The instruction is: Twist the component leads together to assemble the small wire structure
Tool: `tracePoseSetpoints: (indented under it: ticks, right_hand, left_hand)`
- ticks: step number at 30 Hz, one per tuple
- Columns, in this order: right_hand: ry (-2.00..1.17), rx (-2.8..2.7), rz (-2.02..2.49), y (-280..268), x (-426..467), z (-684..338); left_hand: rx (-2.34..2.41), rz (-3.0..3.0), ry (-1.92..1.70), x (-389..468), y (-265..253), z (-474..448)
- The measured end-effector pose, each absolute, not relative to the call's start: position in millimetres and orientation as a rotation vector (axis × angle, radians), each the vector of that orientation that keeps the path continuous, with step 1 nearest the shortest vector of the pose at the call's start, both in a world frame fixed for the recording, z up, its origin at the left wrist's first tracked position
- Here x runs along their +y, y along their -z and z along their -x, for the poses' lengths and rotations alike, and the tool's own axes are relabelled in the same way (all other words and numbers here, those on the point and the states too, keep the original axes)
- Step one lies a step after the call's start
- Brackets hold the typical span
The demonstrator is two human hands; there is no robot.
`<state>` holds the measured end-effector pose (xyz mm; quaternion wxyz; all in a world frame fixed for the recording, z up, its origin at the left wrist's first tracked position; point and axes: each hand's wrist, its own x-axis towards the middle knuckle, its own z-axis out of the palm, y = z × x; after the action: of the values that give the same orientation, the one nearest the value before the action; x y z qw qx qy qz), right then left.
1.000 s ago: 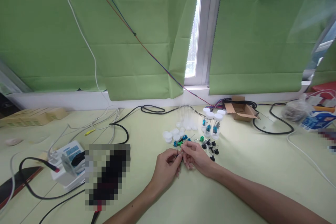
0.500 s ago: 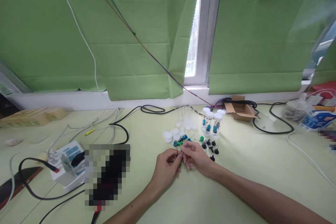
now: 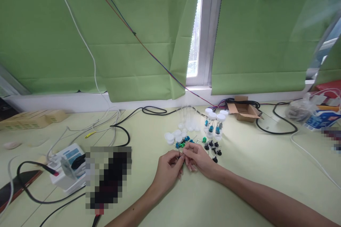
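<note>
My left hand (image 3: pixel 168 166) is closed in a pinch, and a thin dark rod (image 3: pixel 179 150) sticks up from its fingertips. Against those fingertips my right hand (image 3: pixel 199 156) is also closed; what it pinches is too small to make out. Just beyond the hands lie blue and green small parts (image 3: pixel 182 145) with thin metal pins, partly hidden by the fingers. A single green part (image 3: pixel 204 139) sits right of them. Several black round-based pieces with thin metal stems (image 3: pixel 215 159) are scattered beside my right hand.
White round caps (image 3: pixel 169 138) lie behind the parts, with clear empty tubes (image 3: pixel 190 122) upright further back. Capped tubes holding blue parts (image 3: pixel 217 129) stand to their right. An open cardboard box (image 3: pixel 244 112) is behind. Cables and a white power strip (image 3: pixel 68 181) occupy the left.
The view has shifted very slightly. Both hands stay together in the same pinch, with no clear change in what they hold.
</note>
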<state>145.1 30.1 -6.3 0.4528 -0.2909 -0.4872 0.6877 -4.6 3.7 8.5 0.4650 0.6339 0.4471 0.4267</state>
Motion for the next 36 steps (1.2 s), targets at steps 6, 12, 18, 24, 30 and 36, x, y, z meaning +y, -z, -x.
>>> tracePoseSetpoints:
  ticks: [6,12,18,24,30,36]
  right_hand:
    - [-1.699,-1.198,0.707,7.2,30.7,-144.8]
    - [-1.705,-1.196,0.715,5.7,30.1,-144.9]
    - [-1.706,-1.195,0.7,7.5,30.9,-144.8]
    - [-1.714,-1.185,0.697,6.2,30.6,-145.2]
    - [-1.719,-1.18,0.685,7.8,31.3,-145.4]
    - [-1.735,-1.172,0.67,7.6,31.1,-145.5]
  left_hand:
    - [1.086,-1.555,-1.059,4.2,-6.4,4.7]
    - [1.078,-1.568,-1.059,3.6,-6.6,5.3]
    - [1.091,-1.571,-1.051,4.4,-6.4,5.1]
    - [1.094,-1.592,-1.045,5.5,-2.7,6.3]
    - [1.107,-1.579,-1.042,4.6,-4.2,5.8]
    - [1.1,-1.575,-1.045,4.9,-4.2,6.1]
